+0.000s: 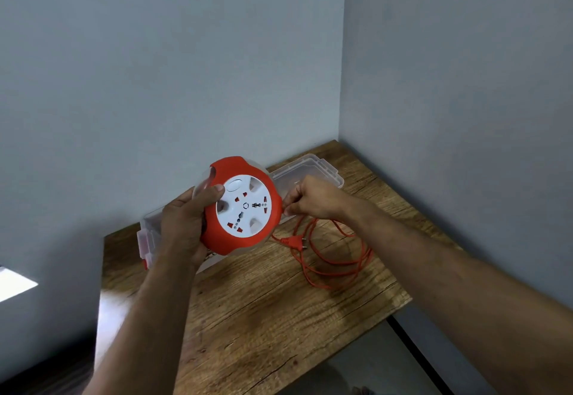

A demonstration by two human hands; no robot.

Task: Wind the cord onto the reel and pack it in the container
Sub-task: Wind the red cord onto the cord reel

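I hold a round orange reel [242,205] with a white socket face above the wooden table. My left hand [186,224] grips its left side, thumb on the white face. My right hand [310,197] pinches the orange cord right at the reel's right edge. The rest of the orange cord [335,258] lies in loose loops on the table, with its plug [294,241] resting near the reel. A clear plastic container [148,239] stands behind my left hand, mostly hidden. Its clear lid [313,168] lies behind my right hand.
The wooden table [263,317] sits in a corner between two grey walls. Its near edge runs diagonally at the lower right, with floor beyond. A bright patch shows at the far left edge.
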